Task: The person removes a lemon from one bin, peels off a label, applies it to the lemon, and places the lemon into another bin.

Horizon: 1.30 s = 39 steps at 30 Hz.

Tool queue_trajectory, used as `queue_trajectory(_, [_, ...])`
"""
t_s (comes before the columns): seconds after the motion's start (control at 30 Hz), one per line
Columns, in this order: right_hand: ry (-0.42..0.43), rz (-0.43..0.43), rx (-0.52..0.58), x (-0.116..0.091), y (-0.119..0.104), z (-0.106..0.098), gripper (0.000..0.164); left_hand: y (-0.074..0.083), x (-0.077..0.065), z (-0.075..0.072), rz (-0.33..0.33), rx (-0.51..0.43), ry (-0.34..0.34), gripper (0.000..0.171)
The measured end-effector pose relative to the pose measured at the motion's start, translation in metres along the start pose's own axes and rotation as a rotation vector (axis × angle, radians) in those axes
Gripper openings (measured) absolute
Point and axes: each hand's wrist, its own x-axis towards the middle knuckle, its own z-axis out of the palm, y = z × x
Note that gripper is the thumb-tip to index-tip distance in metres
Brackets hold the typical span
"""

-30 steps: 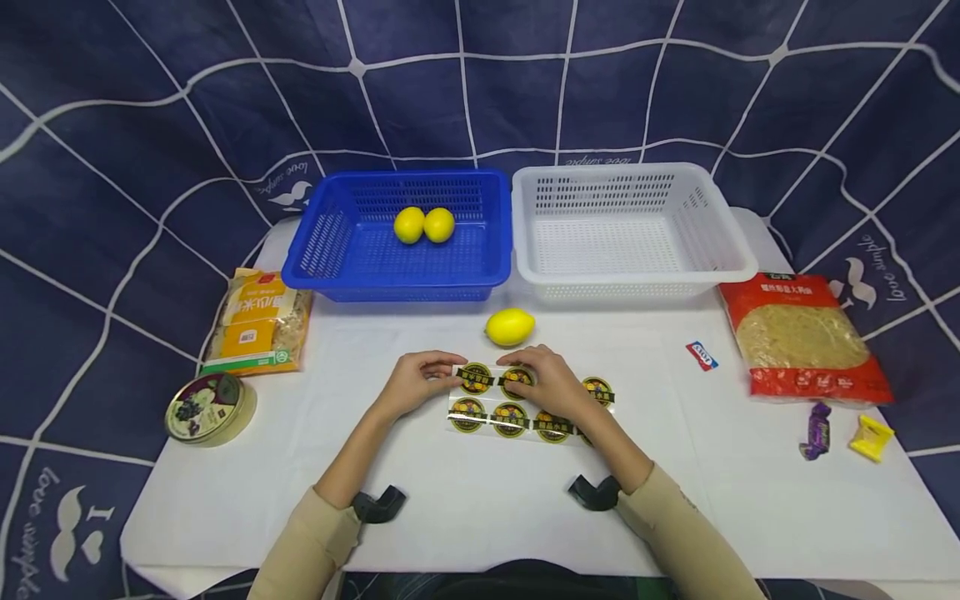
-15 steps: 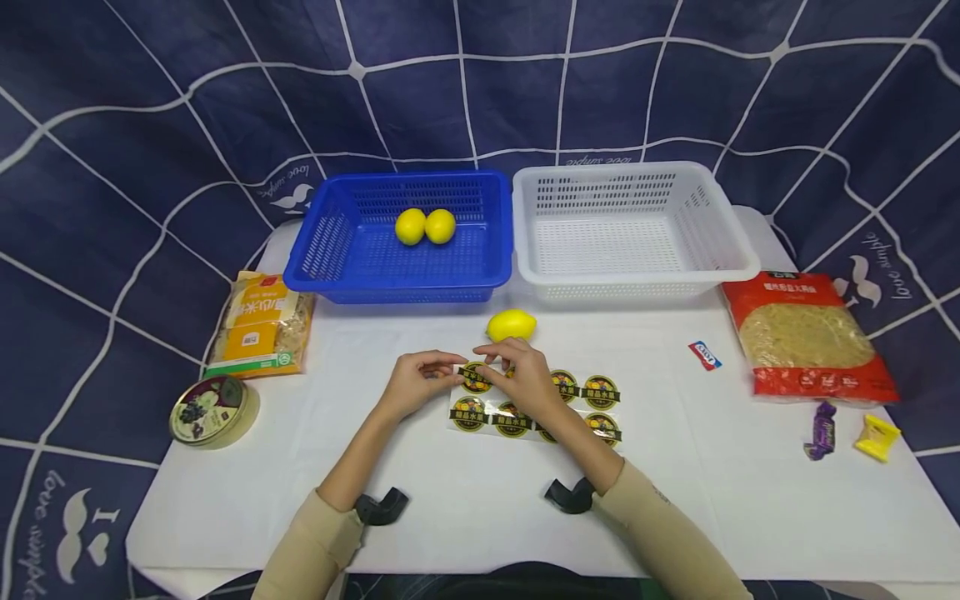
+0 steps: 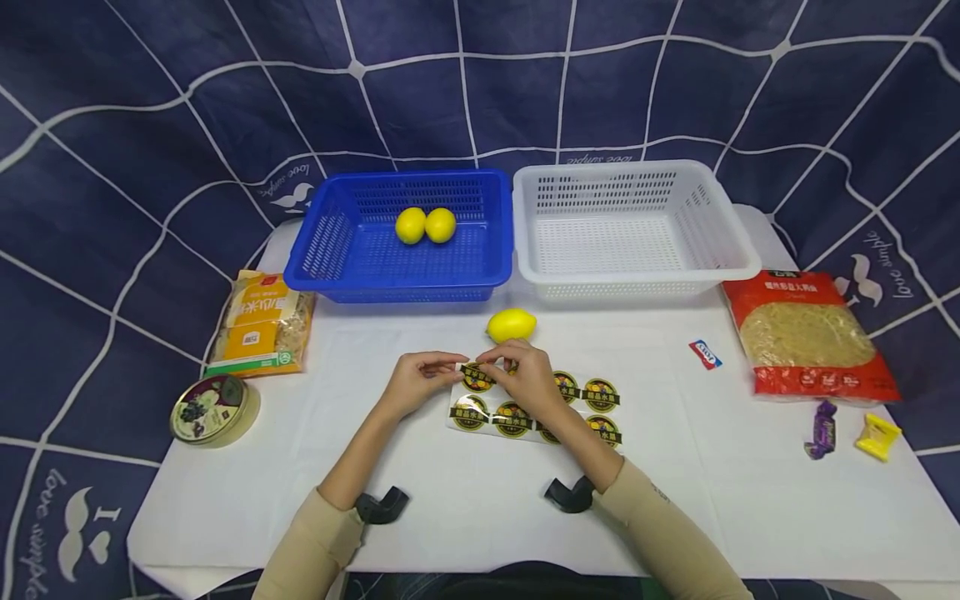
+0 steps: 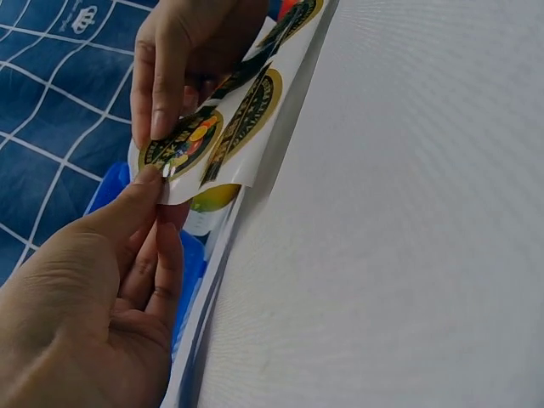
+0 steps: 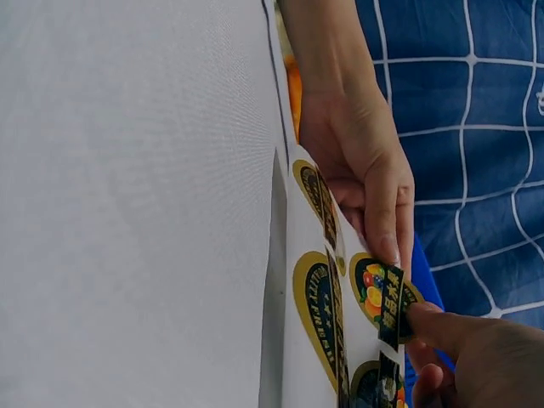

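A glossy sheet [image 3: 491, 399] of round black-and-gold fruit stickers lies in front of me, its left end raised in the wrist views. My left hand [image 3: 412, 385] pinches its far left corner between thumb and fingers. My right hand [image 3: 529, 382] reaches over the sheet, thumb and index finger at the edge of the corner sticker [image 5: 374, 293]. In the right wrist view that thumb presses on the sticker's edge, with other fingers behind. Part of the stickers is hidden under the right hand and forearm. Just beyond the hands rests a yellow lemon [image 3: 512, 325].
A blue basket [image 3: 397, 294] holding two lemons [image 3: 425, 226] stands at the back, beside a white basket [image 3: 637, 277]. To the left are a food packet [image 3: 258, 325] and a round tin [image 3: 213, 412]. On the right lie a red noodle bag [image 3: 810, 333] and small wrapped candies [image 3: 876, 437].
My right hand has shifted left along the sheet to the corner sticker, uncovering stickers at the right. The left hand keeps its place at the corner.
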Motion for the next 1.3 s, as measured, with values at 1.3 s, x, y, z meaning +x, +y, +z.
queue_trajectory(1.3, [0.199, 0.485, 0.34, 0.015, 0.009, -0.093, 0.03, -0.015, 0.075, 0.037, 0.233, 0.375, -0.006, 0.069])
